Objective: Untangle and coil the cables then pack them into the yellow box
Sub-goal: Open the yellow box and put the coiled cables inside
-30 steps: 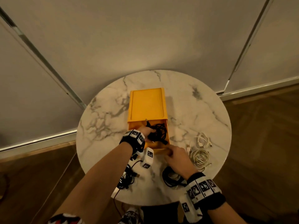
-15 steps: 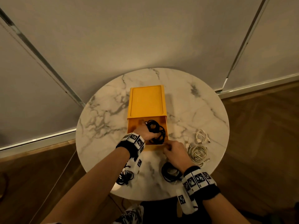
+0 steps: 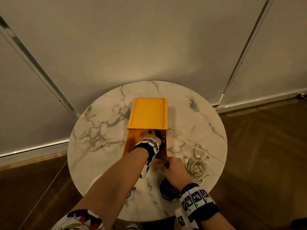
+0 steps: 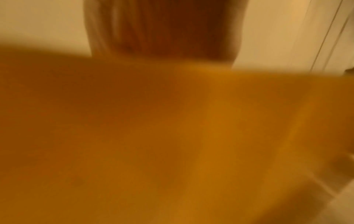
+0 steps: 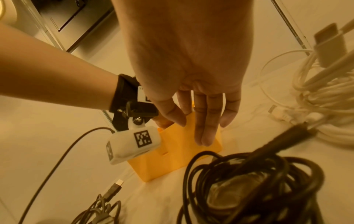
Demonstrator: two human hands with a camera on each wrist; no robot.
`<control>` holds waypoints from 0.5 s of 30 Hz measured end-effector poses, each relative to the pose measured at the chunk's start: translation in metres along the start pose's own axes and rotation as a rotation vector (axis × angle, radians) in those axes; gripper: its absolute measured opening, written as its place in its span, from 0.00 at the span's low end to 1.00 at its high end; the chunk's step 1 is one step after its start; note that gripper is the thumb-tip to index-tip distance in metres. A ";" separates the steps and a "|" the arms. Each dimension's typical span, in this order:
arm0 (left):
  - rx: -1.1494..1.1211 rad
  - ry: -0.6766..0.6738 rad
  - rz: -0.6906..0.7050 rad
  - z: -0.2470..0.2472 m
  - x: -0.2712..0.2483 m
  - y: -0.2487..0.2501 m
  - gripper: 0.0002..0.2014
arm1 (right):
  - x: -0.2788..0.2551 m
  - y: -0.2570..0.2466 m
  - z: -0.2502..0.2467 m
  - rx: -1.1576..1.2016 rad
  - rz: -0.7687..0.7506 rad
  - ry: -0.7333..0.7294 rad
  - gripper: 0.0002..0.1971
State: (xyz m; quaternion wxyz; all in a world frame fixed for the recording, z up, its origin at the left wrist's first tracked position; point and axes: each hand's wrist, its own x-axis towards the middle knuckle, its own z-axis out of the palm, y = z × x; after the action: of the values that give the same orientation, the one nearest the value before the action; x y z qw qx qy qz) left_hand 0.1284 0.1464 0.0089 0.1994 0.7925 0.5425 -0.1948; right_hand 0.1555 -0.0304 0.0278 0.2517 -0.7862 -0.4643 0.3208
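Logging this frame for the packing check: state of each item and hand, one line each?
yellow box: drawer pulled out toward the person.
black cable: inside the drawer, under the left hand.
left hand: reaching deep into the drawer; grip hidden.
right hand: fingers straight against the drawer front.
black coil: coiled on the table.
white cables: loose bundles on the table.

Head cam is looking steeply down from well above the table (image 3: 103,130), taking in the whole round top. Left wrist cam is sitting so close to the box (image 4: 172,136) it's just orange blur. Right wrist cam is looking along the right hand (image 5: 184,60), close in, sharing the box's near end with the head view.
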 end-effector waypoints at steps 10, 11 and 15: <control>-0.114 -0.030 0.320 -0.003 -0.041 -0.043 0.39 | -0.002 0.002 -0.001 -0.017 -0.015 0.030 0.17; -0.020 0.007 0.368 -0.001 -0.045 -0.045 0.42 | -0.003 0.001 -0.002 -0.016 -0.009 0.029 0.16; 0.220 0.152 0.462 0.002 -0.038 -0.041 0.41 | -0.005 0.000 0.002 0.019 0.012 -0.003 0.19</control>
State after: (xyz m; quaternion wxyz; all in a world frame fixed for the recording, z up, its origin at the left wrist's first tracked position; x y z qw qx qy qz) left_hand 0.0774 0.1291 0.0226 0.1096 0.9246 0.3362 -0.1419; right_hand 0.1527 -0.0348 0.0279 0.2567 -0.7860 -0.4571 0.3277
